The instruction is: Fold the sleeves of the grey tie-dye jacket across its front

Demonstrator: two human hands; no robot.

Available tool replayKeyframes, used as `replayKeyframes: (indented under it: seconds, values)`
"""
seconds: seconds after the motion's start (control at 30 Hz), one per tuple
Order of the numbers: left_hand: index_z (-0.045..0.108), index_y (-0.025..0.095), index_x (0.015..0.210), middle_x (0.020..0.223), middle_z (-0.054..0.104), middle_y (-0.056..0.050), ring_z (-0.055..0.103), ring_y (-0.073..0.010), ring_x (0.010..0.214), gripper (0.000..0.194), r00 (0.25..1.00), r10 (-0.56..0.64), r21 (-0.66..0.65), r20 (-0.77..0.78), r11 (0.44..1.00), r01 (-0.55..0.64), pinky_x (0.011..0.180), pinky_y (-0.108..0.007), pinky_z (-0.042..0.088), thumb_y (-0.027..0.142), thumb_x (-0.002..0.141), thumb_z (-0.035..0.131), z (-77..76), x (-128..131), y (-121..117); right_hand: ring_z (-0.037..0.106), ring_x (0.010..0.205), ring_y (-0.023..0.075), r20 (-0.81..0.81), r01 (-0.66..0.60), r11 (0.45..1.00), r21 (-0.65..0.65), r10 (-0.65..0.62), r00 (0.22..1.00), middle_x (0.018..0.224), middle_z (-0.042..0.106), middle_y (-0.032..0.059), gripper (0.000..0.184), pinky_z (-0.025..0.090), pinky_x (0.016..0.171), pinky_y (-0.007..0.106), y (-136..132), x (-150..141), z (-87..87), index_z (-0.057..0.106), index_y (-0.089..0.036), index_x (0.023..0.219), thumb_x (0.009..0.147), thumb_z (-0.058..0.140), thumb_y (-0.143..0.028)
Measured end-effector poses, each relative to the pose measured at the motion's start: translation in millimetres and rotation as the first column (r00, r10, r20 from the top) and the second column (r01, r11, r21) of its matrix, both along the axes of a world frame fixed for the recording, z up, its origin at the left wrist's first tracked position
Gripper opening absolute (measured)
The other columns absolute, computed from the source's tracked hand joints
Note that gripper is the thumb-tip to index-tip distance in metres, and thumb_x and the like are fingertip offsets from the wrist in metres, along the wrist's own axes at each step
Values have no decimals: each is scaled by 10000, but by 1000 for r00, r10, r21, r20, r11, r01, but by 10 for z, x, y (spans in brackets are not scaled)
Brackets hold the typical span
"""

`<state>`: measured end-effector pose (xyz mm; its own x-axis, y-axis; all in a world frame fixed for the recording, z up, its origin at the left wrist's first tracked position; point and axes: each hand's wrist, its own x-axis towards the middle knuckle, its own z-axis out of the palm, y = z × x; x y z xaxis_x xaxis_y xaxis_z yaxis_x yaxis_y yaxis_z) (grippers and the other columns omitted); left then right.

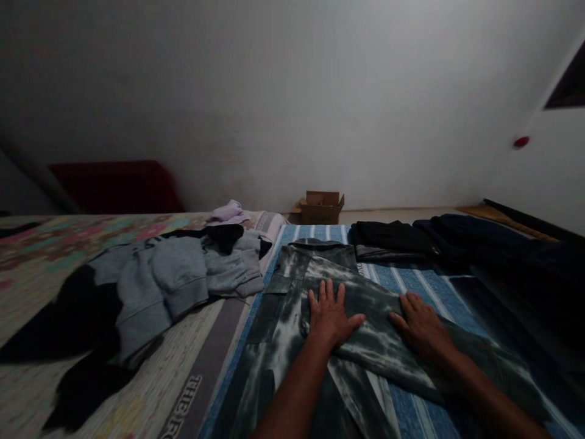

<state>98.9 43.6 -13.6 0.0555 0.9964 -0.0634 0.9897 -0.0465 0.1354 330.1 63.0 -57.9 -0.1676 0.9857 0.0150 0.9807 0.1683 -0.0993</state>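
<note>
A dark green and white tie-dye shirt [287, 317] lies spread over a blue striped cloth [420, 286], its collar toward the wall. One of its sleeves stretches across the body and out to the right. My left hand [329, 314] rests flat on the shirt with fingers spread. Farther right, my right hand [420, 326] lies on the upper edge of the sleeve, its fingers stretched out and the thumb apart. Both palms face down on the fabric, and neither hand grips it.
A rumpled grey and black sweatshirt [159, 274] lies on the flowered bedding [36, 256] at left, with a lilac cloth [228, 212] behind. Folded black clothes [393, 236] and a navy pile [479, 235] sit at right. An open cardboard box [320, 210] stands by the wall.
</note>
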Motion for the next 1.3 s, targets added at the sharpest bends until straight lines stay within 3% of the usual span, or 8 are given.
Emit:
replayKeyframes:
  seconds: [0.13, 0.23, 0.33, 0.53, 0.73, 0.93, 1.3]
  values:
    - [178, 173, 1512, 1571, 101, -171, 21, -357, 1443, 944, 1000, -5, 5, 12, 1000, 5, 1103, -626, 51, 780, 796, 275, -32, -10, -2, 264, 1403, 267, -157, -165, 981, 98, 179, 971, 1510, 319, 149, 662, 225, 1142, 431, 13, -341, 144, 405, -108, 1425, 930, 302, -534]
    - [179, 165, 1511, 1574, 92, -163, 15, -346, 1445, 842, 1000, 1, -7, -8, 1000, -1, 1107, -620, 45, 662, 846, 320, -69, -23, 11, 305, 1387, 235, -352, -331, 939, 91, 342, 871, 1493, 367, 100, 586, 262, 1128, 443, 62, -745, 309, 415, -173, 1422, 953, 268, -493]
    - [184, 176, 1511, 1580, 84, -143, 9, -331, 1448, 738, 999, -12, -25, -34, 1000, 11, 1110, -614, 31, 508, 874, 352, -86, -29, 20, 291, 1393, 230, -425, -429, 901, 70, 416, 804, 1496, 363, 106, 568, 245, 1133, 438, 137, -1076, 400, 403, -167, 1427, 964, 271, -470]
    - [156, 166, 1515, 1585, 91, -107, -19, -330, 1447, 697, 999, -32, -34, -30, 999, 31, 1107, -624, 12, 410, 884, 321, -25, -11, 2, 222, 1417, 245, -329, -405, 914, -9, 380, 864, 1511, 337, 110, 571, 134, 1146, 487, 240, -1244, 323, 396, -169, 1432, 985, 219, -477]
    - [154, 130, 1513, 1579, 118, -119, -13, -326, 1448, 687, 999, -39, -58, -25, 998, 37, 1108, -624, 20, 404, 895, 279, 49, 5, -12, 160, 1434, 244, -286, -357, 933, -37, 332, 899, 1534, 290, 93, 600, 118, 1146, 465, 256, -1227, 294, 395, -153, 1433, 985, 195, -499]
    - [186, 134, 1509, 1578, 132, -116, -36, -313, 1448, 658, 999, -18, -46, -36, 999, 17, 1119, -602, 38, 374, 902, 261, 7, -3, 2, 149, 1437, 244, -300, -319, 945, -65, 287, 910, 1540, 273, 92, 632, 110, 1149, 473, 253, -1263, 326, 377, -150, 1442, 976, 190, -534]
    - [239, -22, 1465, 1554, 106, -222, 15, -355, 1438, 693, 991, 112, 8, -70, 994, -111, 1143, -495, 109, 346, 881, 301, 17, -13, 21, 209, 1420, 258, -336, -284, 959, 9, 271, 902, 1509, 343, 98, 578, 158, 1130, 496, 230, -1259, 363, 438, -178, 1402, 985, 212, -509]
